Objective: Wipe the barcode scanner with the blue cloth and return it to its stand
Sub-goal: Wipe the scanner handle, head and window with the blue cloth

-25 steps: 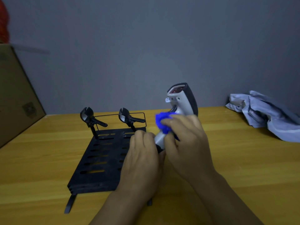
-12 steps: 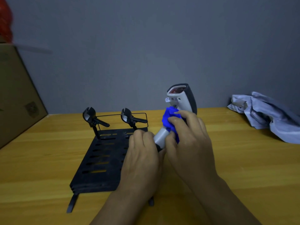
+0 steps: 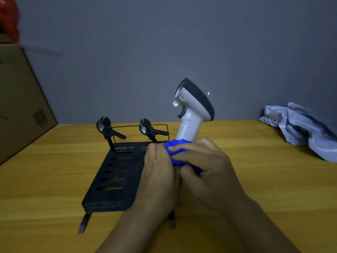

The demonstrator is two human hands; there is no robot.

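Tabletop (image 3: 54, 179): scanner (image 3: 193, 106) base behind cloth (image 3: 177, 152)

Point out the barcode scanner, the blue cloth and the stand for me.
barcode scanner (image 3: 189, 114), head view, on its light grey neck.
blue cloth (image 3: 177, 149), head view, on the bunched part between both hands.
stand (image 3: 116, 172), head view, on its black slotted base plate.

A wooden surface (image 3: 54, 161) of yellow-brown grain fills the lower frame, backed by a plain grey wall (image 3: 164, 42). At the left edge stands a cardboard box (image 3: 20, 99) (a printed mark shows on its side), with something red (image 3: 8, 17) and blurred above it. A crumpled pale blue-grey garment (image 3: 302, 128) lies at the right edge.
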